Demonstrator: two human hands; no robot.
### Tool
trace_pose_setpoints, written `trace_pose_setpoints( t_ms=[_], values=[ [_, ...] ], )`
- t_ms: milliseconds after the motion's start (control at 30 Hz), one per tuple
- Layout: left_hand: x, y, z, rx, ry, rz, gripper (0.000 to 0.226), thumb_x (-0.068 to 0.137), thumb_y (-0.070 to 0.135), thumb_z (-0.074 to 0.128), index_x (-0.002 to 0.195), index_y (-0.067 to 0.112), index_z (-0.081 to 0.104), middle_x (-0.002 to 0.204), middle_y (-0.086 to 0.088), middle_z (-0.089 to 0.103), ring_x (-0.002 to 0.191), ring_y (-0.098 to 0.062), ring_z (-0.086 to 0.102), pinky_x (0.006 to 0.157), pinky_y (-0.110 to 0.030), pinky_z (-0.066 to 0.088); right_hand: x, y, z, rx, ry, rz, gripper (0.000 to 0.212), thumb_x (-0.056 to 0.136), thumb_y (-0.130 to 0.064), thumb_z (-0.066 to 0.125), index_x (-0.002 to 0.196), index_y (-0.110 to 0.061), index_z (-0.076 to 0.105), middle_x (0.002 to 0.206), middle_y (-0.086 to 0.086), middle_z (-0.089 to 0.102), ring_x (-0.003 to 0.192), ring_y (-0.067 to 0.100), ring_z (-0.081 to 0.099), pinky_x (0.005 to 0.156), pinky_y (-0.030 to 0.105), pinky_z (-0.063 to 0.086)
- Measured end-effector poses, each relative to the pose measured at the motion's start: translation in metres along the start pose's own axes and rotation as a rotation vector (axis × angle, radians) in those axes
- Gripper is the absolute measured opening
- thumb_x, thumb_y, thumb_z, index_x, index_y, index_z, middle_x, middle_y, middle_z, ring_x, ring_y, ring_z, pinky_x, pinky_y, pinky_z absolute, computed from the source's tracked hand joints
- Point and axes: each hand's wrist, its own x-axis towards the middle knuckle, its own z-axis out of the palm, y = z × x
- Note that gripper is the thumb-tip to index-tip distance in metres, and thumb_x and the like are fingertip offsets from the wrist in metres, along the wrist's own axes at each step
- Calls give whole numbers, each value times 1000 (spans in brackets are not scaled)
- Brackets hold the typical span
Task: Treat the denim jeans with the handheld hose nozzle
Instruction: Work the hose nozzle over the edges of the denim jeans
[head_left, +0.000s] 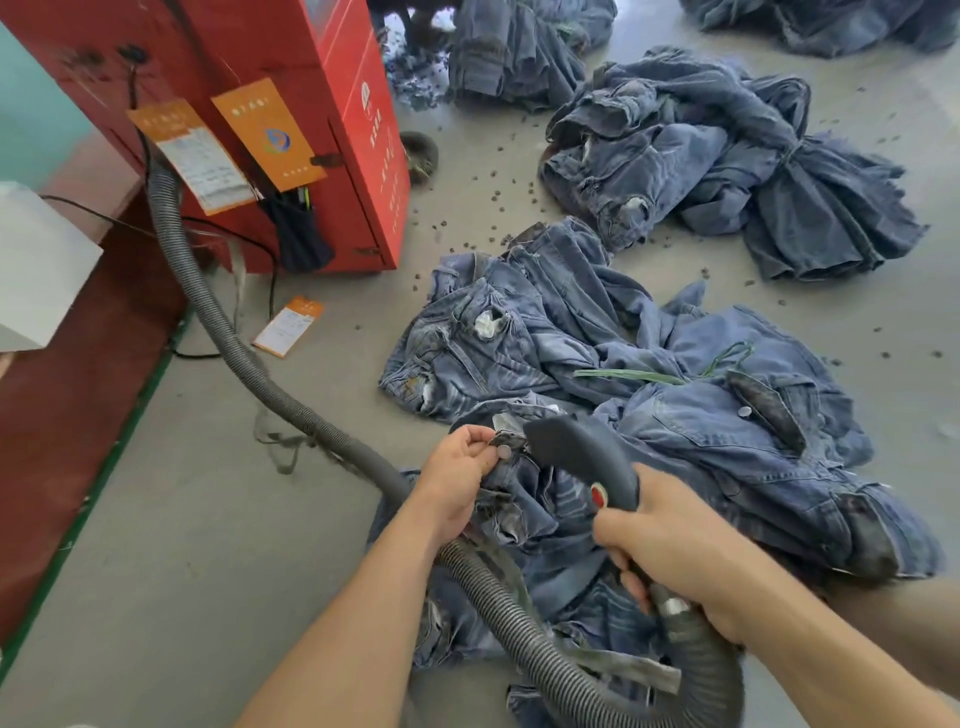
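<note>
The left hand (460, 467) pinches the waistband of a pair of jeans (524, 499) between thumb and fingers, right by a metal button (503, 453), and lifts that bit of cloth slightly off the floor (208, 519). The right hand (675, 551) is wrapped around the handle of the hose nozzle (587, 457), fingers curled under it, with the dark curved head of the nozzle pointing at the waistband, just beside the left hand's fingertips. A red mark shows on the side of the nozzle near the right thumb. From the back of the handle a grey ribbed hose (249, 358) loops under the right wrist, runs across the floor beneath the left forearm and rises to the red cabinet (291, 62) at the upper left edge of the floor. Orange tags (267, 132) hang on the cabinet's front, and another tag (288, 327) lies on the floor near its base. The held jeans lie at the near edge of the floor, on top of a loose heap of denim (675, 384) that spreads to the right. More tied bundles of jeans (727, 156) lie well apart toward the far right corner, with small dark bits scattered on the floor between them.
</note>
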Motion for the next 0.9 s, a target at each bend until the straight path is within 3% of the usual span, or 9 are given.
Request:
trace_pose_setpoints(
  t_ms=[67,133,267,367,533,667,800,900],
  values=[
    [0,0,3,-1,-33,13,23,101,-10,50,99,10,59,90,-8,71,90,-21,61,92,-37,47,2,-3,11,-91,-25,-23,15,80,-10,56,92,-7,49,55,18,58,41,28,50,45,36,45],
    [-1,0,5,-47,-29,-6,23,101,-11,50,99,9,58,87,-7,72,88,-20,63,91,-36,50,17,-8,13,-101,72,-35,11,85,-6,55,94,-4,49,58,20,57,41,28,51,48,38,45],
    [-3,2,0,-114,-5,-38,23,102,-12,49,100,10,57,90,-7,66,95,-21,58,106,-43,44,17,-1,0,13,138,-50,14,82,-11,56,92,-8,48,56,11,55,38,25,51,43,35,44],
    [-5,4,-1,-106,-48,-17,22,101,-11,49,98,9,57,85,-5,69,85,-17,61,93,-37,48,12,4,7,-100,32,-25,21,75,-16,57,93,-8,48,56,13,59,40,27,54,45,37,44],
    [-9,4,-2,-121,-7,-17,31,101,-18,43,94,11,53,88,-6,63,85,-15,58,87,-28,47,30,4,-10,-7,191,-34,12,84,-9,56,91,-7,47,59,14,54,42,27,53,46,38,47],
    [-6,6,-4,-188,-62,-60,24,102,-15,43,99,7,54,95,-12,62,91,-21,57,92,-35,48,11,11,1,-62,18,-8,22,74,-17,58,93,-9,49,54,13,58,40,27,51,44,35,46],
    [-7,3,-6,-286,-55,-123,26,101,-17,40,101,5,55,93,-13,64,90,-22,59,110,-46,41,32,5,-1,16,141,-12,12,89,-9,57,94,-7,47,62,15,54,42,25,50,49,37,43],
    [-7,4,-7,-275,-62,-130,26,100,-18,40,103,4,55,93,-14,63,89,-23,58,109,-48,39,20,12,-10,97,104,4,15,84,-11,59,95,-9,48,59,11,55,41,24,49,45,33,44]
  ],
)
